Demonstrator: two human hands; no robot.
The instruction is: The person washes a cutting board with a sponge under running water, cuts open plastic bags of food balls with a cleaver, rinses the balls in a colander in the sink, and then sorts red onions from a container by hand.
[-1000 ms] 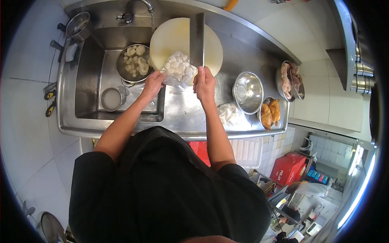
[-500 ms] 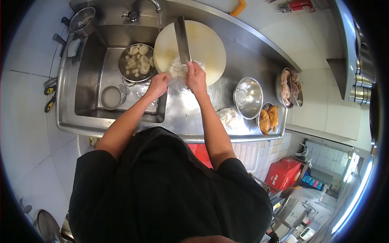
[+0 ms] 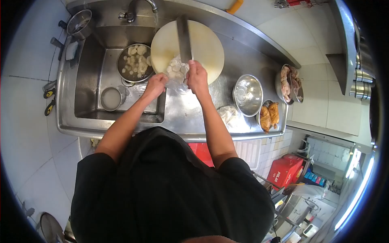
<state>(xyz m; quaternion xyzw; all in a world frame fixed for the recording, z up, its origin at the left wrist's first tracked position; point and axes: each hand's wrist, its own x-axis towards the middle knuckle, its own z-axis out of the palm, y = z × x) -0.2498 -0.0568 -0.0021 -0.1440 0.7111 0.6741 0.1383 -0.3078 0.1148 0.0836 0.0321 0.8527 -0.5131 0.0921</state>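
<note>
My right hand (image 3: 197, 77) is closed around the handle of a cleaver (image 3: 184, 39), whose broad blade points away over the round white cutting board (image 3: 208, 50). My left hand (image 3: 156, 85) pinches the edge of a clear plastic bag (image 3: 177, 86). Pale, rounded pieces (image 3: 176, 69) lie in the bag at the board's near edge, between my hands. The blade partly covers the bag's right side.
In the sink (image 3: 91, 81) are a pot (image 3: 135, 63) of pale pieces in water and a small bowl (image 3: 110, 99). Water runs from the faucet (image 3: 151, 5). Rightward stand a metal bowl (image 3: 248, 95), browned poultry (image 3: 265, 117) and raw meat (image 3: 286, 83).
The cleaver has swung left from its upright position over the board to lie across the bag's right part. My right hand has moved slightly left with it. My left hand still grips the bag.
</note>
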